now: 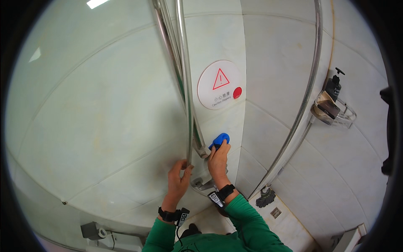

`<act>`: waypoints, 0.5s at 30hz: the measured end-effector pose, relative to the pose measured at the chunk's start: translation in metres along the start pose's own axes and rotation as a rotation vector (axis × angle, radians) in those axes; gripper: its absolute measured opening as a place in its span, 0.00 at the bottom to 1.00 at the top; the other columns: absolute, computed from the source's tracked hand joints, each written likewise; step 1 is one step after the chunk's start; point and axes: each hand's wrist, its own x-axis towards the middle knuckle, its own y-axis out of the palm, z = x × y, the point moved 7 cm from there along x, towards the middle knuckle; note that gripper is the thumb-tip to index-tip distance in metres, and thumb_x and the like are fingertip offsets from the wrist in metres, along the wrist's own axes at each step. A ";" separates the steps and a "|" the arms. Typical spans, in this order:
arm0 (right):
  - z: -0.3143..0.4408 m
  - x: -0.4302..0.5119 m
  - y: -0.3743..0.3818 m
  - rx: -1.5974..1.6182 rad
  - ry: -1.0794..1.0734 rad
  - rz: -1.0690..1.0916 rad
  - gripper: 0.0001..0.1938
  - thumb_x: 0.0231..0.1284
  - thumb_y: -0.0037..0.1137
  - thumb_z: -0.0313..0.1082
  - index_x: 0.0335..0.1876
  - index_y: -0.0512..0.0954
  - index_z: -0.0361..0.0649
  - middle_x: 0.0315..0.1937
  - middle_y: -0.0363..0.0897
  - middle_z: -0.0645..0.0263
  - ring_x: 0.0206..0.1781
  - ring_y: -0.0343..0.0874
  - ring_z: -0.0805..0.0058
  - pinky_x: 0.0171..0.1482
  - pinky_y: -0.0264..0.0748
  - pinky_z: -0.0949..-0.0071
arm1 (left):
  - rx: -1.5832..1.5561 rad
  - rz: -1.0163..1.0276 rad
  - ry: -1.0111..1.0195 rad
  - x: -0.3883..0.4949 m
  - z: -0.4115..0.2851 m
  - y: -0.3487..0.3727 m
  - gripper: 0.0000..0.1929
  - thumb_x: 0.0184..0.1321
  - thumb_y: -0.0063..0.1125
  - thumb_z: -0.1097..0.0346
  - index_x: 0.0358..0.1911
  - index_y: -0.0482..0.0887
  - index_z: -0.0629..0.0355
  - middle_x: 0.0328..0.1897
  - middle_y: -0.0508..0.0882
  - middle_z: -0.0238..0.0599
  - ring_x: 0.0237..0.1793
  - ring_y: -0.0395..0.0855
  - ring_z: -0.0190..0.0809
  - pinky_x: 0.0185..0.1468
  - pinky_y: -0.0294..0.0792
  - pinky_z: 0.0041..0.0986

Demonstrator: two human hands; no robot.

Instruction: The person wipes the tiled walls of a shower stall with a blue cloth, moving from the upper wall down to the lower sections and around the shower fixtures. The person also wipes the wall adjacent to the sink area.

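Note:
My right hand (218, 163) grips a bunched blue cloth (221, 139) at the tiled wall, just right of the lower end of a chrome shower pipe (201, 151). To its left, my left hand (179, 181) pinches the metal shower hose (188, 126) between thumb and fingers. The hose hangs down in front of the pipe. Below and between my hands is a chrome mixer tap (204, 184), partly covered by my right hand and wrist. A round caution sign (217, 85) with a red triangle is fixed to the wall above the cloth.
A curved metal rail (310, 82) runs down on the right. Beyond it, a wire corner shelf (348, 116) holds a black pump bottle (333, 88). A mop head (265, 197) rests near a floor drain (275, 213). A toilet roll holder (91, 231) is at lower left.

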 end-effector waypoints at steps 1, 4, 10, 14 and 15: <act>-0.003 -0.001 0.002 0.035 0.006 0.021 0.27 0.78 0.50 0.31 0.74 0.58 0.25 0.56 0.65 0.37 0.52 0.74 0.35 0.53 0.76 0.50 | 0.004 0.008 -0.017 0.001 0.003 0.002 0.09 0.71 0.63 0.69 0.49 0.84 0.68 0.40 0.88 0.46 0.39 0.88 0.41 0.45 0.81 0.32; -0.035 0.021 -0.003 0.005 0.095 -0.023 0.26 0.77 0.50 0.29 0.73 0.58 0.23 0.57 0.65 0.36 0.54 0.73 0.34 0.56 0.74 0.49 | 0.007 0.021 -0.038 0.003 0.011 0.008 0.10 0.70 0.65 0.69 0.48 0.84 0.67 0.39 0.88 0.47 0.39 0.88 0.43 0.46 0.79 0.33; -0.101 0.033 0.005 -0.155 0.532 0.062 0.31 0.68 0.51 0.25 0.73 0.57 0.20 0.64 0.62 0.24 0.64 0.68 0.28 0.69 0.65 0.47 | 0.001 0.006 -0.051 0.001 0.017 0.011 0.09 0.69 0.66 0.68 0.47 0.85 0.66 0.38 0.88 0.45 0.40 0.88 0.44 0.46 0.78 0.33; -0.034 -0.003 0.029 -0.190 0.226 0.089 0.37 0.60 0.49 0.17 0.76 0.51 0.15 0.74 0.50 0.18 0.71 0.60 0.24 0.76 0.55 0.41 | 0.014 0.031 -0.038 0.004 0.020 0.013 0.09 0.69 0.66 0.68 0.46 0.85 0.66 0.38 0.88 0.45 0.40 0.87 0.43 0.42 0.77 0.34; -0.020 -0.014 0.031 -0.156 0.174 0.119 0.38 0.60 0.47 0.15 0.77 0.49 0.16 0.75 0.47 0.18 0.73 0.58 0.23 0.77 0.54 0.41 | 0.015 0.033 -0.022 0.004 0.020 0.013 0.09 0.68 0.66 0.68 0.46 0.85 0.66 0.38 0.88 0.45 0.39 0.87 0.43 0.41 0.77 0.34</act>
